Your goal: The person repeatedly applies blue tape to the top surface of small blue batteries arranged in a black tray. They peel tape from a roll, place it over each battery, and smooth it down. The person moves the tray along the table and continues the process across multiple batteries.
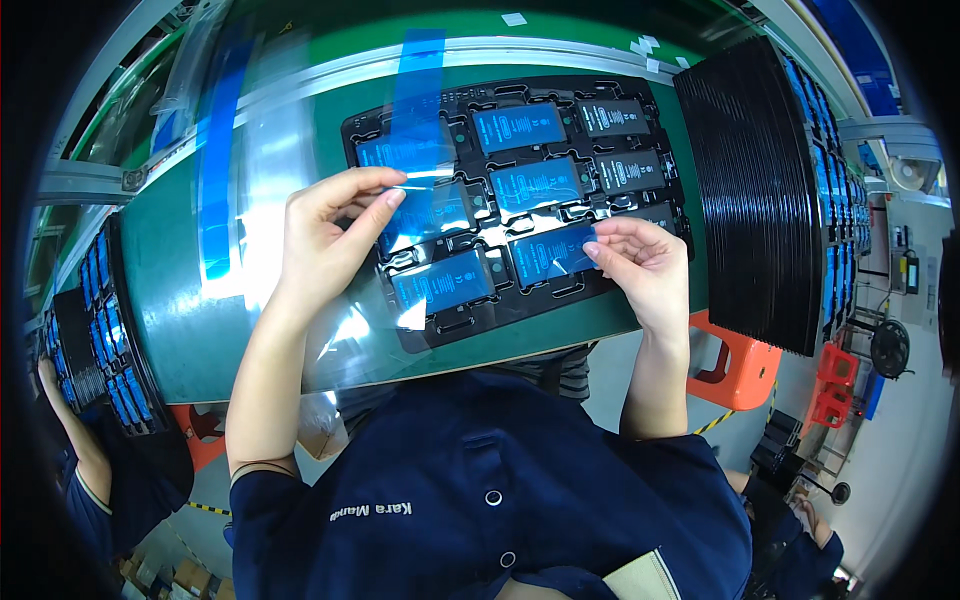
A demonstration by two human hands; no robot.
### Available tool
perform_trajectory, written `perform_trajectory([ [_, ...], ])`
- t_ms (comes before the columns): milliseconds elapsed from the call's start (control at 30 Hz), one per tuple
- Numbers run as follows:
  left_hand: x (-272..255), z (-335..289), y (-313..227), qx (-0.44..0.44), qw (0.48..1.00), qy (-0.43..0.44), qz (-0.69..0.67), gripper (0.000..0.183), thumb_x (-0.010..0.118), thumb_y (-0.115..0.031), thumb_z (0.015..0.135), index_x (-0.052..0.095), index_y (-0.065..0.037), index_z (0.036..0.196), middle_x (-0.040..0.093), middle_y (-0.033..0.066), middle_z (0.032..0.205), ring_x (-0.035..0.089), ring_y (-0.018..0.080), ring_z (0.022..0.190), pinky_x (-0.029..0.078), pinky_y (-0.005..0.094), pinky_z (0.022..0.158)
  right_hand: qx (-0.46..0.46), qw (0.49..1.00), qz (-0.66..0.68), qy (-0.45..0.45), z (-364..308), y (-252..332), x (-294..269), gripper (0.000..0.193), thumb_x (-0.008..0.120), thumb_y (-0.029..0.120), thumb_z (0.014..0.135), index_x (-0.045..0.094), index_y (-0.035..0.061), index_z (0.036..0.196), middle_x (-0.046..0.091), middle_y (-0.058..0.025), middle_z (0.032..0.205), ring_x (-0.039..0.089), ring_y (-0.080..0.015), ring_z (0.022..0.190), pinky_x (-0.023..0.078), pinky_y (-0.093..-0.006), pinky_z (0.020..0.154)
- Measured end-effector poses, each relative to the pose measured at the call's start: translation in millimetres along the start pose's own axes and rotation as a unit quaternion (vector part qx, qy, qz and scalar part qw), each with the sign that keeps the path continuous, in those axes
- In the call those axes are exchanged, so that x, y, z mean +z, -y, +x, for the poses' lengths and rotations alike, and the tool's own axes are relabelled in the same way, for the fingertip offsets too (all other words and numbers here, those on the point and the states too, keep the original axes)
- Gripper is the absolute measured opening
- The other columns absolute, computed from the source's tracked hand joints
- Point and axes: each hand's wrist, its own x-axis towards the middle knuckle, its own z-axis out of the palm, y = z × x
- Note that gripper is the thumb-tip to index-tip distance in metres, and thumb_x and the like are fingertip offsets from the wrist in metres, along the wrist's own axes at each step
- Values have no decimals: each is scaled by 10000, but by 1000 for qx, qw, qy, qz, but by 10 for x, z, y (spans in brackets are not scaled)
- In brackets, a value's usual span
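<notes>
In front of me, a black plastic tray (500, 318) holds flat batteries in rows. Batteries in the left and middle columns look blue, like this middle battery (535, 185); those on the right, such as this dark battery (628, 171), look dark grey. My left hand (335, 235) is closed in a pinch above the left column, on the edge of a glossy clear film (432, 180). My right hand (645, 265) pinches at the right end of the front middle battery (545, 258), where blue film shows at its fingertips. How far the film reaches is hard to tell.
Clear sheeting with a blue strip (220, 170) hangs at the left over the green table (175, 300). A tall stack of black trays (750, 200) stands to the right, and more loaded trays (110, 330) at the far left beside another person's arm (90, 450). An orange stool (735, 375) is below.
</notes>
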Motion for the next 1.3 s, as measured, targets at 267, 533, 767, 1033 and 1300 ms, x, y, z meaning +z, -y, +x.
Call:
perform_trajectory([
  [267,0,-1,18,3,1000,-1,-4,151,664,-35,840,679,11,983,678,61,875,617,92,757,496,221,689,-18,999,-39,-6,9,-37,26,212,714,-33,762,666,-24,969,668,-44,800,599,-36,661,480,-169,599],
  [533,-7,-9,15,-9,1000,1,-3,159,665,-25,837,681,11,991,685,63,906,618,87,768,497,218,708,-111,954,-279,-19,-19,135,173,404,692,-62,671,615,10,1061,577,-73,860,561,-109,599,459,-215,559],
  [767,-15,-73,-146,48,996,65,-31,282,650,47,805,667,-14,1079,659,104,1001,604,70,738,483,202,670,-279,897,-341,-33,5,56,395,467,695,-12,669,578,46,1117,486,-156,1218,482,-349,1112,405,-420,941],
  [1033,32,-129,-268,48,989,139,1,614,610,101,749,522,-109,1320,595,154,1133,592,131,743,496,237,674,-292,910,-292,-29,-65,120,623,369,647,36,771,573,12,1132,462,-181,1300,403,-405,1234,332,-462,1029],
  [1300,43,-141,-326,90,985,145,19,470,637,-5,805,544,-61,1262,657,160,1009,668,266,802,540,323,711,-268,952,-113,98,117,356,918,180,695,22,759,654,7,934,666,-121,916,650,-285,844,519,-337,745],
])
